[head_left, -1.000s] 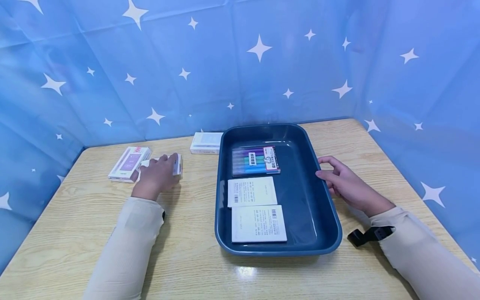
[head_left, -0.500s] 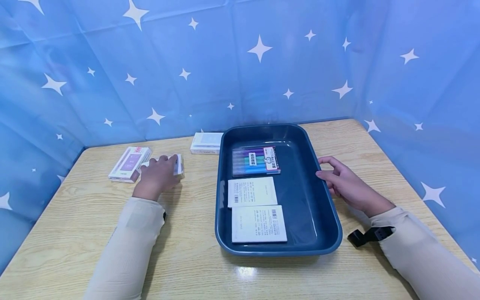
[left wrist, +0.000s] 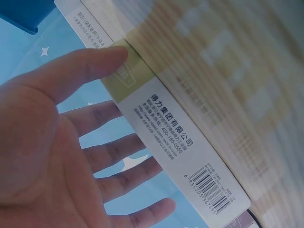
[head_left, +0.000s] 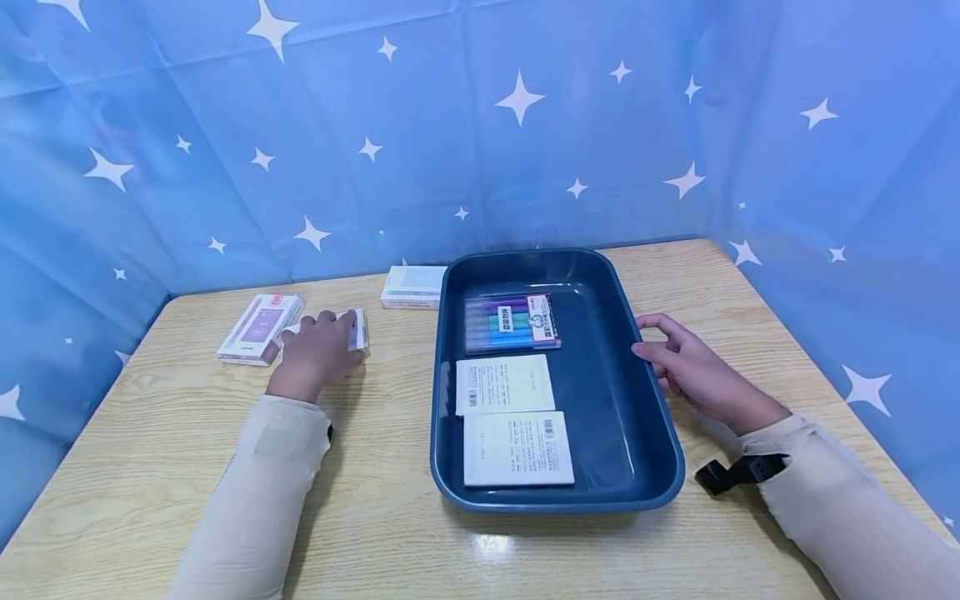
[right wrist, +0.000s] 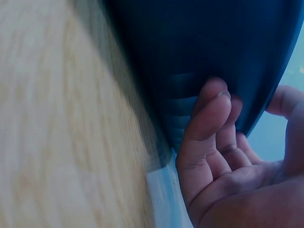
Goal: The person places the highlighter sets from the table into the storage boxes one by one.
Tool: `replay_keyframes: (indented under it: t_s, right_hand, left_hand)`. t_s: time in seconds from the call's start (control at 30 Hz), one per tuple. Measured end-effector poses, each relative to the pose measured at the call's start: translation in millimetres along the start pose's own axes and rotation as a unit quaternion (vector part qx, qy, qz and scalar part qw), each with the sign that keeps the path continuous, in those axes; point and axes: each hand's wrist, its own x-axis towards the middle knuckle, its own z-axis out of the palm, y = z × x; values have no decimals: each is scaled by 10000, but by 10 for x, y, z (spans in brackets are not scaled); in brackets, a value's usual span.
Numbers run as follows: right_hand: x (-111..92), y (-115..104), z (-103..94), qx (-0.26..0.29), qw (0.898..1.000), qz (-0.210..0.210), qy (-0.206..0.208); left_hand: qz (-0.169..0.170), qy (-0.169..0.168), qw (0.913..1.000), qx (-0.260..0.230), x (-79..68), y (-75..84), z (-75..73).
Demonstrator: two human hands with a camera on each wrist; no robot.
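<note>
My left hand (head_left: 313, 357) reaches over a small white box (head_left: 361, 335) on the left of the table. In the left wrist view the thumb (left wrist: 111, 59) presses the box's printed side, on an olive patch. The other fingers lie behind it, partly hidden. My right hand (head_left: 686, 367) holds the right edge of a dark blue plastic tray (head_left: 615, 417). In the right wrist view its fingers (right wrist: 206, 118) bend against the tray's outer wall. Inside the tray lie a clear pack of coloured pens (head_left: 510, 322) and two flat white packets (head_left: 517, 447).
A white box with a purple panel (head_left: 261, 327) lies just left of my left hand. Another white box (head_left: 414, 287) sits at the back, against the tray's left rim. A blue curtain (head_left: 420, 108) with white stars hangs behind the wooden table (head_left: 390, 517).
The small white box under my left hand has shifted very slightly. My right hand and the tray stay in place.
</note>
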Motion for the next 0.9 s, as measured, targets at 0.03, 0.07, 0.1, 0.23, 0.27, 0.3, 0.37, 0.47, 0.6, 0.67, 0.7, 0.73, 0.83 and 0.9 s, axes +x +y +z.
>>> replay_keyframes:
  t_s: [0.03, 0.07, 0.1, 0.23, 0.27, 0.3, 0.37, 0.47, 0.6, 0.67, 0.7, 0.73, 0.83, 0.9]
  right_hand:
    - [1, 0, 0, -10, 10000, 7, 3]
    - [1, 0, -2, -25, 10000, 9, 7]
    - [1, 1, -3, -30, 10000, 11, 8]
    - [-1, -5, 0, -21, 10000, 8, 9]
    - [-1, -6, 2, -17, 10000, 9, 9]
    - [-2, -8, 3, -8, 10000, 7, 5]
    - [-3, -13, 6, 2, 10000, 8, 3]
    - [-5, -17, 10, 22, 10000, -3, -9]
    - [-7, -16, 13, 36, 10000, -35, -16]
    - [-6, -13, 15, 26, 10000, -20, -9]
    - [-6, -11, 16, 18, 10000, -5, -3]
    - [-5, -9, 17, 9, 10000, 8, 5]
    - [-4, -4, 18, -5, 10000, 42, 25]
    - [-3, -1, 17, -5, 10000, 32, 31]
  left_hand:
    - [-4, -8, 10000, 1, -2, 2, -3]
    - [-11, -14, 10000, -1, -2, 6, -5]
    - [-16, -11, 10000, 2, -1, 9, -5]
    - [-31, 7, 10000, 39, 0, 18, -5]
    - [-36, 13, 10000, 35, 2, 19, -3]
    - [-38, 15, 10000, 31, 2, 20, 0]
    - [-38, -2, 10000, 5, 4, 17, 3]
    - [-14, 6, 10000, -49, 6, 19, 9]
    - [32, 25, 9999, -107, 15, 7, 18]
    - [27, 17, 9999, -137, 18, 2, 19]
    - [23, 10, 9999, -142, 18, 0, 19]
    - [21, 10, 9999, -146, 17, 0, 18]
    - [12, 25, 9999, -119, 14, 1, 15]
    - [12, 35, 10000, -74, 15, 0, 14]
